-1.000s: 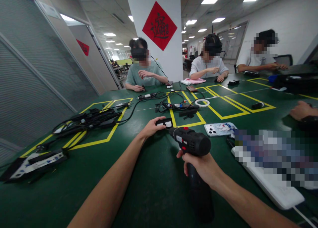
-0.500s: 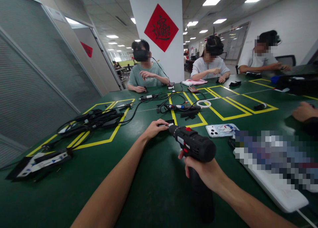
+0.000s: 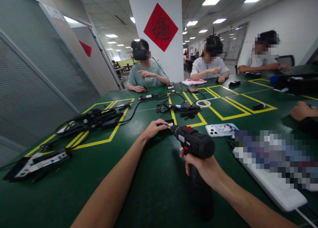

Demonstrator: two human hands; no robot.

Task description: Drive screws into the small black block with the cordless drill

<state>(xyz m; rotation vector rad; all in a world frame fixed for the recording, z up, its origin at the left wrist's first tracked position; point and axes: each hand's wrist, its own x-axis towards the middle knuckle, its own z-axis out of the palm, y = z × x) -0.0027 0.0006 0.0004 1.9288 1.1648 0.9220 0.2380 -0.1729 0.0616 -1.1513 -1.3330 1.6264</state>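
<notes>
Drill (image 3: 193,143) is gripped by the right hand (image 3: 203,168), with the fingers clenched round the handle and the body held clear of the green table (image 3: 149,188). The nose is pointed toward 10 o'clock, and its tip is set right at a small black part (image 3: 167,123) with a white label. Actual contact cannot be told.

The part is held down on the table by the left hand (image 3: 152,128), pinched at its near edge between thumb and fingertips. It is placed at 10 o'clock of the drill body, just beside a yellow tape line (image 3: 174,117).

A phone (image 3: 220,129) in a printed case is laid flat at 2 o'clock of the drill, near it. A white ring (image 3: 203,103) is seen at 12 o'clock, beyond the tape. A cable tangle (image 3: 94,120) is spread at 9 o'clock of the left hand, well apart. A white slab (image 3: 273,188) is seen at 4 o'clock of the drill. A co-worker's hand (image 3: 300,110) is rested on the table at 3 o'clock, at the edge of view.
</notes>
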